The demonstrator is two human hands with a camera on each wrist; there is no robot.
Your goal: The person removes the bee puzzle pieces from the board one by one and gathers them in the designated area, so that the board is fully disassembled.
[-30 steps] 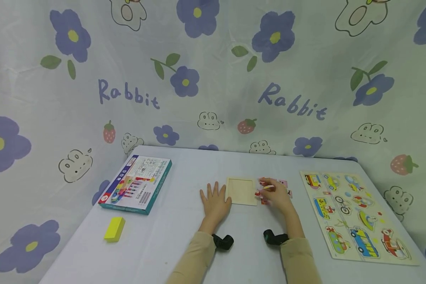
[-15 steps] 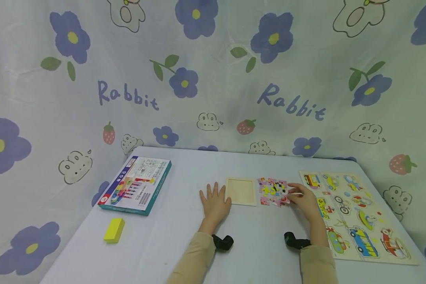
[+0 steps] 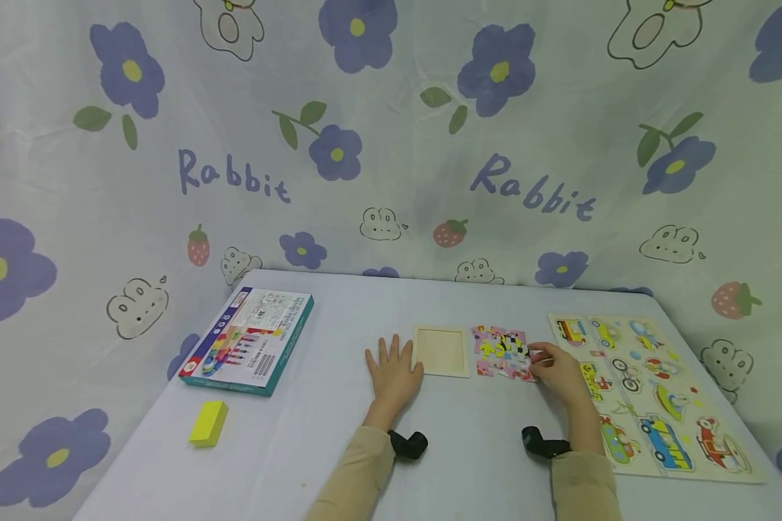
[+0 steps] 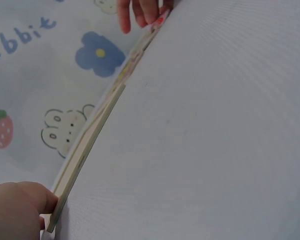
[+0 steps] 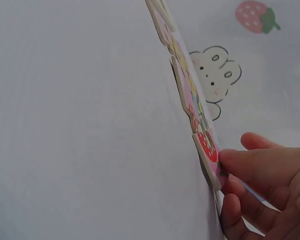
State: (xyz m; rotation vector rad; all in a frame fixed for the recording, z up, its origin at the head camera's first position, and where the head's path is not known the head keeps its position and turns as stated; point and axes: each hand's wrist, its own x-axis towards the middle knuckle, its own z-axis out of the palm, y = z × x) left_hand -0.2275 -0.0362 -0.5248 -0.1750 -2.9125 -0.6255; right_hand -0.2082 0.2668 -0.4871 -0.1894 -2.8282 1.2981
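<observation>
My left hand (image 3: 395, 374) lies spread flat on the white table, its thumb touching the left edge of a shallow wooden puzzle tray (image 3: 442, 352). The left wrist view shows that thumb against the tray's side (image 4: 85, 155). Right of the tray lies a pink and yellow jigsaw puzzle (image 3: 499, 350), its pieces fitted roughly into a square. At its right edge, my right hand (image 3: 558, 373) pinches a pink jigsaw piece with a red strawberry (image 5: 207, 147) between thumb and fingers. That piece sits against the neighbouring pieces at the near right corner.
A large wooden vehicle puzzle board (image 3: 658, 398) lies on the right, close to my right forearm. Over on the left are a flat printed box (image 3: 250, 340) and a yellow block (image 3: 208, 424). A printed curtain (image 3: 391, 145) hangs behind the table.
My right hand has moved right, from above the puzzle with a piece in its fingers to the puzzle's right edge, uncovering the picture. My left hand has stayed in place.
</observation>
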